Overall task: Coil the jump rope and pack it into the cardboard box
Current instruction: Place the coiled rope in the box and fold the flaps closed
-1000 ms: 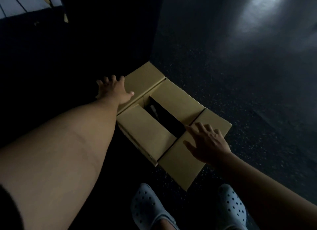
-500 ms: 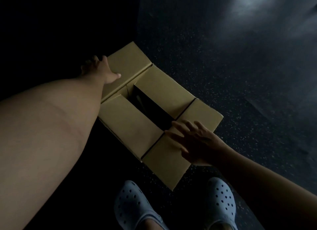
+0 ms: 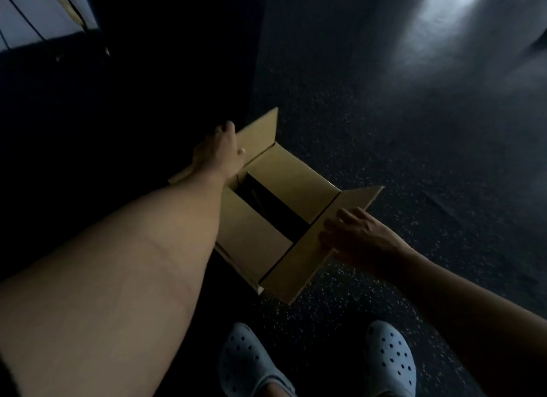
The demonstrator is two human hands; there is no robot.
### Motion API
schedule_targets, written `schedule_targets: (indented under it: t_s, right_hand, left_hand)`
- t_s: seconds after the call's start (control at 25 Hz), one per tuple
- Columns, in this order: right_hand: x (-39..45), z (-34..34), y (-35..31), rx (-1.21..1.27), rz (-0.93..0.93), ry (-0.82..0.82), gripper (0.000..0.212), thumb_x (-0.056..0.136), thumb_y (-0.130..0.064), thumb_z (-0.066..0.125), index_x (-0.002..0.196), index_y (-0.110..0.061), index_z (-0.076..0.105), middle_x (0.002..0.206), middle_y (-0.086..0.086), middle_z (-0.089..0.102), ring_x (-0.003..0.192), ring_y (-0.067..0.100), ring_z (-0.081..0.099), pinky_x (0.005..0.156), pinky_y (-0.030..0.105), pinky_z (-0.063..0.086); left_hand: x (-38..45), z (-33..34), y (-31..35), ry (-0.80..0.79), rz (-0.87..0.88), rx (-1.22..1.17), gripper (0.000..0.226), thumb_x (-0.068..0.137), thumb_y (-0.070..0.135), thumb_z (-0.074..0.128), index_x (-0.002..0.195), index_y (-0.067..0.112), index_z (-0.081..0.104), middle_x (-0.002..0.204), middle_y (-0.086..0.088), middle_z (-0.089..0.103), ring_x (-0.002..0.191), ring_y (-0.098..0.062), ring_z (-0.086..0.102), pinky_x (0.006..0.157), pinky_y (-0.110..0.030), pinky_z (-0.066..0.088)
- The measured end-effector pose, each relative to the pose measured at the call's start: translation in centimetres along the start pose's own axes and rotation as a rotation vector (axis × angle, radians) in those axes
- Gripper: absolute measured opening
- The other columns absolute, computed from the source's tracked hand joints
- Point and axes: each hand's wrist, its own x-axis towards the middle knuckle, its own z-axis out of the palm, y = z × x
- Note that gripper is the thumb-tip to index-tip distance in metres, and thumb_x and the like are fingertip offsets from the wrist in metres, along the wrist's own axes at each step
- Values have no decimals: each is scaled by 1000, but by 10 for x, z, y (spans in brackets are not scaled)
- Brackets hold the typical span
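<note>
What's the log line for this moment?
left hand: on far flap | right hand: on near-right flap | cardboard box: partly open | rope: not discernible

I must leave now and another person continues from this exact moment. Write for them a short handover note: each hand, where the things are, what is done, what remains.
Left hand: on the far-left outer flap of the cardboard box, which is raised.
Right hand: on the near-right outer flap, also lifted.
The box stands on the dark floor. Its two inner flaps are nearly folded down, with a dark gap between them.
Jump rope: something thin shows in the gap, too dark to identify. It seems packed, but check.
Left to do: fold both outer flaps down to close the box.
</note>
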Motion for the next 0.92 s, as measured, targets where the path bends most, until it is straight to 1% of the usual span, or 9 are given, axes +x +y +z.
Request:
schedule_targets:
  t_s: [0.08,0.16,0.28,0.4,0.56,0.68,0.8,0.88,0.92]
  right_hand:
    - [21,-13,5,41,86,110,35,81,-41,69,109,-21,75,113,9,75,102,35,69,83,51,59]
    - [47,-21,5,71,163,86,48,88,-52,60,123,-21,71,129,13,69,116,38,63,93,53,53]
    - [85,-17,4,134,273,22,69,96,-59,53,154,-25,40,161,11,36,143,36,37,111,49,37]
    - [119,-2,6,229,276,46,78,94,-56,59,160,-31,25,167,9,25,150,34,28,118,51,31]
    - [144,25,18,347,247,-86,69,99,-49,53,159,-41,21,173,5,8,157,34,10,123,61,18]
    - [157,37,20,302,174,-144,58,102,-48,47,156,-46,27,172,0,12,158,30,9,125,59,11]
    - [170,44,24,319,118,-130,55,101,-44,52,153,-47,36,169,-1,23,154,26,22,124,51,21]
    - [176,50,31,364,84,-119,51,99,-43,56,149,-46,45,166,-1,29,145,23,33,110,38,39]
    - [176,53,33,390,78,-114,49,98,-45,57,146,-46,48,164,-1,30,141,21,36,100,31,43]
  left_hand:
    - [-10,-1,7,-66,76,-71,40,98,39,57,128,14,51,130,-14,59,112,-35,62,79,-42,49]
    - [-20,2,10,-140,167,-119,27,100,40,53,114,16,55,121,-10,60,100,-29,62,73,-37,46]
    - [-29,12,8,-258,210,-187,27,100,42,49,110,20,62,118,-5,58,99,-22,60,79,-38,52]
    - [-36,22,0,-329,241,-253,31,96,45,52,109,22,69,116,-2,59,101,-19,61,89,-42,54]
    - [-57,39,-7,-318,261,-132,34,92,48,60,118,27,68,123,3,55,110,-19,56,89,-36,49]
    - [-68,61,-5,-238,284,-32,31,91,45,63,116,28,70,123,1,58,117,-23,54,89,-38,48]
    - [-72,81,-2,-145,249,19,27,92,36,64,117,30,70,122,3,62,117,-23,54,92,-39,49]
    - [-75,89,-2,-90,223,-3,30,92,34,64,121,29,70,125,4,62,119,-22,53,94,-38,46]
    - [-76,90,-1,-84,212,-16,31,92,34,64,122,28,69,127,4,62,121,-22,52,95,-38,45]
